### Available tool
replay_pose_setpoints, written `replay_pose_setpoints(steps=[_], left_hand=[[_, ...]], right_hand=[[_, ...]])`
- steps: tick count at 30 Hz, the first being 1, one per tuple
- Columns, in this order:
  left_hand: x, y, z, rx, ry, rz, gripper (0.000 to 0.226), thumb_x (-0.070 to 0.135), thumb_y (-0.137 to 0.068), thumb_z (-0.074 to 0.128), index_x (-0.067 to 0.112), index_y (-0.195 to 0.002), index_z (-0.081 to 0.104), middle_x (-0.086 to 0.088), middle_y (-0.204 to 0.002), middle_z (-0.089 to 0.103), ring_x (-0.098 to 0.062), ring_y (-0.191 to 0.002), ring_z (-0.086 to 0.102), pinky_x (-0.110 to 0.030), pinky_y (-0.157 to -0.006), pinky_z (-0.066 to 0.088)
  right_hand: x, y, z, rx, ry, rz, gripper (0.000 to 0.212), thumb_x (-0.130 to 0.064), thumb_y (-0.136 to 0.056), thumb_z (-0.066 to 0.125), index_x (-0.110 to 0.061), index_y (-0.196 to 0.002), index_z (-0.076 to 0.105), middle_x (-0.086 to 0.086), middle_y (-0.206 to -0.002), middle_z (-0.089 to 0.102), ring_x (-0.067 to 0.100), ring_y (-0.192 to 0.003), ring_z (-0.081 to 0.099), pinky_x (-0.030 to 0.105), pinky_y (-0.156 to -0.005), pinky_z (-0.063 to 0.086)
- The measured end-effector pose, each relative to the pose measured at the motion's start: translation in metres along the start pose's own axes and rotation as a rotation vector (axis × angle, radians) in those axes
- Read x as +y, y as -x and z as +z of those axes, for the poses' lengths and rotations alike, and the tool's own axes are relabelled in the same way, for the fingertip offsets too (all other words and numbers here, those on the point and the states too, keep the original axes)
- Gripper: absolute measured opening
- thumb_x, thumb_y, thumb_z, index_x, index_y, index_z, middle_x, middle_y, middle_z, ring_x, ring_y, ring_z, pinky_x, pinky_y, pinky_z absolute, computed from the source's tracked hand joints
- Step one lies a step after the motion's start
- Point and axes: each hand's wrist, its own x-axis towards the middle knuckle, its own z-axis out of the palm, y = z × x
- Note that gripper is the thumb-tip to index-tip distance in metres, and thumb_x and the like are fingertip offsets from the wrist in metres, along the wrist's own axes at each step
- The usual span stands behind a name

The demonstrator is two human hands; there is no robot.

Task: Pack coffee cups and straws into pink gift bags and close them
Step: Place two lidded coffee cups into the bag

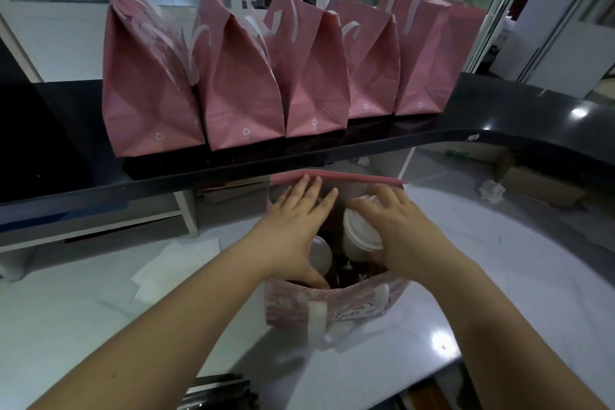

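Open pink gift bag (332, 306) near centre on the white tabletop (432, 293), left hand (293, 236) spread flat over its mouth, right hand (399, 240) grasping a white-lidded coffee cup (361, 236) inside, five closed pink bags (239, 76) on the far black shelf (499, 110).

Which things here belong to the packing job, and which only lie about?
Job: open pink bag, white-lidded cup, second cup, left hand, right hand, five closed pink bags.

Lying about: white paper sheets, cardboard box.
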Motion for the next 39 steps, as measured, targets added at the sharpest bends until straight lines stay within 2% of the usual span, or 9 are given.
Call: replay_pose_setpoints(steps=[3, 7, 10, 15, 19, 27, 31, 35, 39], left_hand=[[0.002, -0.004, 0.000, -0.031, -0.003, -0.007, 0.146, 0.075, -0.053, 0.073, 0.030, -0.146, -0.030, -0.003, -0.153, -0.038, -0.020, -0.135, -0.042, -0.046, -0.116, -0.017], [0.008, -0.003, 0.002, -0.041, 0.020, 0.022, 0.154, 0.080, -0.045, 0.072, 0.029, -0.143, -0.035, 0.000, -0.146, -0.045, -0.018, -0.130, -0.049, -0.042, -0.112, -0.024], [0.010, -0.003, 0.000, -0.052, 0.003, 0.003, 0.157, 0.081, -0.043, 0.072, 0.024, -0.144, -0.035, -0.003, -0.146, -0.045, -0.020, -0.132, -0.047, -0.044, -0.113, -0.023], [0.003, -0.006, -0.006, -0.072, 0.003, -0.023, 0.155, 0.080, -0.046, 0.072, 0.025, -0.144, -0.035, -0.005, -0.151, -0.040, -0.020, -0.135, -0.043, -0.046, -0.115, -0.020], [-0.002, -0.007, -0.008, -0.074, -0.007, -0.032, 0.154, 0.081, -0.047, 0.070, 0.024, -0.144, -0.035, -0.004, -0.151, -0.041, -0.021, -0.135, -0.043, -0.044, -0.113, -0.023], [-0.007, -0.008, -0.007, -0.067, 0.012, -0.031, 0.153, 0.083, -0.047, 0.068, 0.025, -0.143, -0.036, -0.002, -0.150, -0.043, -0.019, -0.134, -0.045, -0.045, -0.112, -0.025], [-0.009, -0.008, -0.006, -0.071, 0.033, -0.039, 0.153, 0.082, -0.046, 0.068, 0.027, -0.142, -0.037, -0.002, -0.148, -0.045, -0.018, -0.130, -0.050, -0.046, -0.112, -0.025], [-0.012, -0.010, -0.008, -0.066, 0.045, -0.055, 0.152, 0.080, -0.048, 0.070, 0.025, -0.143, -0.035, -0.003, -0.150, -0.043, -0.017, -0.126, -0.052, -0.045, -0.111, -0.026], [-0.011, -0.009, -0.010, -0.068, 0.031, -0.064, 0.152, 0.081, -0.048, 0.069, 0.023, -0.143, -0.035, -0.004, -0.151, -0.041, -0.019, -0.131, -0.048, -0.047, -0.112, -0.025]], right_hand=[[-0.010, -0.011, 0.001, -0.086, 0.084, -0.088, 0.083, -0.026, -0.075, 0.075, -0.032, -0.144, 0.029, 0.005, -0.141, 0.032, 0.028, -0.126, 0.033, 0.038, -0.105, 0.035], [-0.024, -0.036, 0.002, -0.180, 0.226, -0.050, 0.081, -0.024, -0.080, 0.072, -0.018, -0.148, 0.029, 0.011, -0.143, 0.035, 0.031, -0.126, 0.037, 0.043, -0.105, 0.037], [-0.033, -0.046, 0.006, -0.229, 0.263, -0.061, 0.075, -0.024, -0.087, 0.064, -0.011, -0.150, 0.026, 0.014, -0.148, 0.032, 0.032, -0.128, 0.036, 0.044, -0.105, 0.036], [-0.019, -0.038, 0.007, -0.223, 0.278, -0.050, 0.068, -0.020, -0.082, 0.070, -0.022, -0.142, 0.038, 0.011, -0.141, 0.037, 0.031, -0.127, 0.036, 0.043, -0.105, 0.037], [-0.001, -0.030, 0.004, -0.194, 0.240, -0.028, 0.077, -0.014, -0.078, 0.075, -0.025, -0.142, 0.034, 0.010, -0.141, 0.035, 0.032, -0.130, 0.034, 0.043, -0.108, 0.037], [0.010, -0.029, 0.007, -0.159, 0.266, -0.255, 0.094, -0.016, -0.072, 0.079, -0.031, -0.146, 0.023, 0.010, -0.149, 0.022, 0.031, -0.136, 0.024, 0.041, -0.111, 0.032], [0.014, -0.024, -0.006, -0.141, 0.210, -0.351, 0.093, -0.020, -0.071, 0.080, -0.034, -0.145, 0.026, 0.007, -0.147, 0.024, 0.029, -0.133, 0.026, 0.038, -0.103, 0.041], [0.012, -0.021, -0.016, -0.005, 0.143, -0.332, 0.091, -0.028, -0.061, 0.085, -0.032, -0.138, 0.038, 0.006, -0.138, 0.035, 0.027, -0.123, 0.036, 0.036, -0.088, 0.051], [0.012, -0.030, -0.006, -0.074, 0.059, -0.302, 0.085, -0.032, -0.070, 0.080, -0.037, -0.139, 0.029, 0.001, -0.140, 0.027, 0.024, -0.127, 0.030, 0.034, -0.092, 0.046]])
